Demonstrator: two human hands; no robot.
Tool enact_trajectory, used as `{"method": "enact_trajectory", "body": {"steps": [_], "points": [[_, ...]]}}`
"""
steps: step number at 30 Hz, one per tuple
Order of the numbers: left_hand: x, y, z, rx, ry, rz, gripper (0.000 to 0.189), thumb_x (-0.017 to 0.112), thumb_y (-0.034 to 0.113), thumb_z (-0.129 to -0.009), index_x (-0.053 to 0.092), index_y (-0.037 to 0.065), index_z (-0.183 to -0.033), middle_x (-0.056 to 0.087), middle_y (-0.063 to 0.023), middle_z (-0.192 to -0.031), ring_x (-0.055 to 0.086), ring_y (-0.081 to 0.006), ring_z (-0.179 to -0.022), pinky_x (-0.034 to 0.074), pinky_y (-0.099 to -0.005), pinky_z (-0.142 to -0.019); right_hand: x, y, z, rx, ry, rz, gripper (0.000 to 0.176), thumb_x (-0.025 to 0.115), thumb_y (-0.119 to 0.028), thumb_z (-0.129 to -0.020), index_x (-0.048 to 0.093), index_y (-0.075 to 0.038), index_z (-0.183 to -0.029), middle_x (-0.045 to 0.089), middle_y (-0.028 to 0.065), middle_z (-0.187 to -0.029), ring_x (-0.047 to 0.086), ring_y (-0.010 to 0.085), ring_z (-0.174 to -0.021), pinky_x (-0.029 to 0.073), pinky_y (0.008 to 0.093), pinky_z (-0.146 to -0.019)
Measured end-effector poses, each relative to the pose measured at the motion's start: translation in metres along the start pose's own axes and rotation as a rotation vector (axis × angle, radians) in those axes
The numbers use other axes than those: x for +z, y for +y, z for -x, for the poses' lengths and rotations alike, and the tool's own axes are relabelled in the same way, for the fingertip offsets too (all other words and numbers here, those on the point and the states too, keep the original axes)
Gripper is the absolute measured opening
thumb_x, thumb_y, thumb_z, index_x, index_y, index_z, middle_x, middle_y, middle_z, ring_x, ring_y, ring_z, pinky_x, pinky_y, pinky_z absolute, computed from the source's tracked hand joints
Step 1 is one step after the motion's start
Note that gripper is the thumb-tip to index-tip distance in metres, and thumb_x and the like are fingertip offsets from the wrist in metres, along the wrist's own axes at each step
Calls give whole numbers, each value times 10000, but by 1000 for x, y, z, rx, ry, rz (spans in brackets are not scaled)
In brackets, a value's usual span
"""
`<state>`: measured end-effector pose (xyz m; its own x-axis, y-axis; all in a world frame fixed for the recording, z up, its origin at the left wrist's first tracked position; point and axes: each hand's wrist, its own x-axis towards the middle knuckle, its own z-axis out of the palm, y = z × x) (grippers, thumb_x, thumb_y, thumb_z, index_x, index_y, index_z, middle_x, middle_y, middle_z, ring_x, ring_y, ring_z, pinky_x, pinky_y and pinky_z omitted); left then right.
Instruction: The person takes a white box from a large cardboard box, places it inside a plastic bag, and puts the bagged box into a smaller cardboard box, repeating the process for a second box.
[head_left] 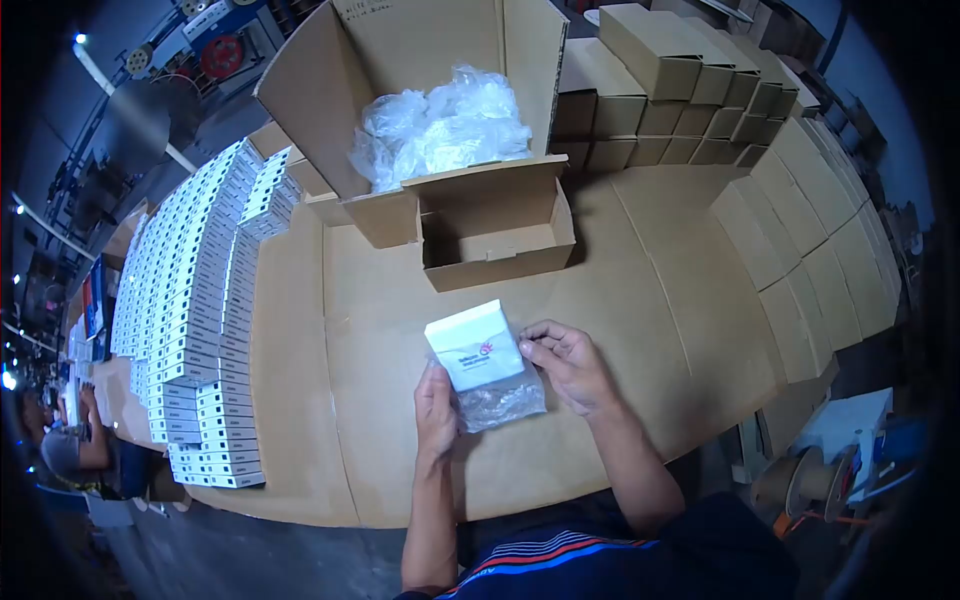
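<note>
A flat white box [474,346] with a small red mark and dark print sits partly inside a clear plastic bag [503,402], its top end sticking out. My left hand [436,408] grips the left side of the bag and box, thumb on the front. At the right edge my right hand [568,366] is closed, thumb against fingertips, pinching the bag near its opening. Just beyond the hands stands an open brown carton [500,272], with no contents visible in it.
Behind the small carton, a large open box [300,110] holds crumpled clear plastic bags [445,125]. Stacked white boxes [195,290] line the left. Brown cartons [655,75] are piled at the back right, with more cartons [820,240] at right. A person [85,450] works far left.
</note>
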<state>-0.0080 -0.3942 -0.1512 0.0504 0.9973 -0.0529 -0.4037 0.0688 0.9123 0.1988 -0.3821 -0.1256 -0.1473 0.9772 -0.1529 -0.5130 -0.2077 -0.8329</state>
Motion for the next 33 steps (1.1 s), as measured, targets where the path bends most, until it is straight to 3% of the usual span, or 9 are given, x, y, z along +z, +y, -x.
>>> {"method": "enact_trajectory", "body": {"steps": [2,7,11,18,23,26,29,30,33], "points": [[-13,0,-2,-96,12,-138,457,384,330,-1138,546,-25,-1377,659,-87,-1244,626,-156,-1110,503,-331,-974,2,2,0,-80,29,84,128,662,1,-987,665,24,-1112,704,66,-1053,657,106,-994,524,253,-895],[16,24,-5,134,1,-215,557,338,380,-1140,484,-31,-1486,624,-181,-1373,576,-227,-1270,421,-367,-1111,12,5,1,-282,88,128,116,677,-33,-993,677,17,-1097,713,49,-1014,644,69,-922,521,223,-842],[18,27,-3,188,-111,-200,593,340,405,-1133,443,-33,-1520,607,-222,-1401,558,-276,-1321,383,-401,-1152,10,11,-1,-335,14,70,126,640,-97,-1032,670,13,-1086,709,62,-1084,633,93,-1029,499,252,-918],[28,21,-2,71,170,-124,583,328,437,-1137,507,2,-1482,641,-106,-1274,594,-172,-1091,457,-298,-972,24,10,-1,-347,11,73,437,670,-204,-1026,532,32,-1367,683,110,-1189,622,124,-1097,487,271,-967],[25,20,-3,33,102,-106,527,381,383,-1133,514,1,-1471,612,-103,-1320,572,-180,-1189,457,-311,-1006,23,15,2,-257,94,271,412,729,-80,-971,567,64,-1321,687,94,-1170,639,124,-1055,517,271,-938],[40,21,-3,237,165,-281,443,476,294,-1114,537,-7,-1432,612,-99,-1325,579,-184,-1196,464,-322,-1013,23,21,0,-325,112,196,367,706,-60,-982,581,68,-1303,686,73,-1142,634,112,-1041,521,274,-936],[26,22,0,-33,32,-248,393,544,228,-1088,550,7,-1413,623,-93,-1296,585,-168,-1153,474,-321,-991,15,26,1,-337,69,237,367,704,-78,-987,578,55,-1306,685,70,-1137,637,122,-1066,509,269,-961],[31,21,1,-44,54,-138,344,562,246,-1083,607,28,-1345,661,-61,-1186,606,-129,-1032,507,-293,-873,13,27,1,-317,65,252,343,706,-75,-985,600,57,-1284,691,77,-1140,637,120,-1052,516,269,-948],[31,19,2,-143,128,-43,303,589,272,-1073,665,43,-1257,678,-23,-1068,608,-95,-920,501,-259,-748,10,25,3,-262,66,295,262,706,-70,-985,658,63,-1205,707,101,-1151,640,116,-1024,531,271,-925]]}}
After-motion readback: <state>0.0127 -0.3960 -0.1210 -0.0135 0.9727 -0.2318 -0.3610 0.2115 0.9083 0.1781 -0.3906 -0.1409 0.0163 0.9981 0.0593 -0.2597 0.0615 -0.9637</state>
